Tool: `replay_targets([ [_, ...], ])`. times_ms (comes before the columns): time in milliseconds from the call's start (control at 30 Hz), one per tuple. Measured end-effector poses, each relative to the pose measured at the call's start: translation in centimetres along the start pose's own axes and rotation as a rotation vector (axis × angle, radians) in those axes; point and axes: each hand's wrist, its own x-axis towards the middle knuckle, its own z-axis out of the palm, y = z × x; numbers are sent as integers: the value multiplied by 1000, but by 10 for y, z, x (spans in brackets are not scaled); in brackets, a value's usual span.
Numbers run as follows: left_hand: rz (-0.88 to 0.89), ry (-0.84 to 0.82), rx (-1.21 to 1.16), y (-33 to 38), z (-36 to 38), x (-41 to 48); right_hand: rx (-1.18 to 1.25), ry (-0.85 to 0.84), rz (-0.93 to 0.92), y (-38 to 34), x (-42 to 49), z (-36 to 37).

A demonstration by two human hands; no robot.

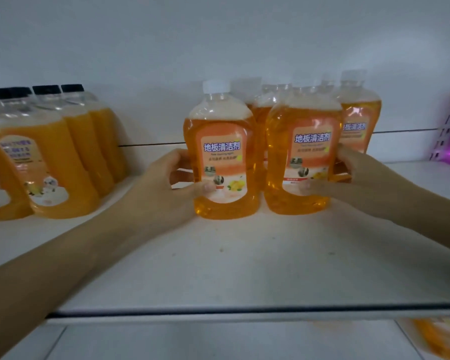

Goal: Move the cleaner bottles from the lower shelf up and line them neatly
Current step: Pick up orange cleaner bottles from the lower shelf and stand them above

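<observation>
Bottles of orange floor cleaner fill the middle of the view, and the white-capped bottle (224,157) serves as the mark for everything else. It stands upright on the upper shelf (231,268), label forward. The left hand (164,188) grips it from its left flank, thumb laid across the lower label and fingers curled round the side, out of sight behind.

Just to its right, close alongside, stands the second bottle (304,152), also upright. The right hand (359,183) holds that one from its far flank in mirror fashion, thumb on the label and fingers wrapped round the side. Neither hand is slack; each has a full bottle in it.

Behind the white-capped bottle and to its right, rear bottles (361,110) of the same kind crowd close, their caps blurred. Well to its left sits a separate group of black-capped bottles (63,152). Below it and far right, under the shelf lip, a lower-shelf bottle (437,336) shows, so I judge the job unfinished.

What the coming move turns on is this: both held bottles have their long axes vertical, and each hand lies outboard of its own bottle, so the pair sits between the palms. Squaring them against the rear bottles would likely call for an even push backward. Whether both bases rest fully on the shelf, I cannot tell.
</observation>
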Motion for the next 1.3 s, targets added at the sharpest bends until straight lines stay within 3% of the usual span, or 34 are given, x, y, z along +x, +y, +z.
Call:
replay_targets([
  [300, 44, -46, 35, -15, -2, 11, -117, 127, 23, 3, 11, 15],
  [433, 198, 82, 288, -24, -1, 8, -95, 150, -19, 8, 6, 22],
  [533, 489, 296, 604, -26, -6, 5, -304, 394, -248, 9, 4, 18],
  [600, 717, 359, 845, -26, -9, 2, -641, 525, -575, 14, 5, 9],
  [700, 932, 298, 1111, -27, -7, 1, -940, 482, -871, 29, 9, 3],
  [1033, 943, 294, 1308, -22, -8, 1, -1110, 398, -782, 29, 5, 3],
  [1133, 995, 329, 1256, -2, -9, -3, -1066, 331, -760, 19, -10, -5],
  [1300, 931, 224, 1133, 36, 6, -28, -977, 353, -733, 14, -54, -24],
])
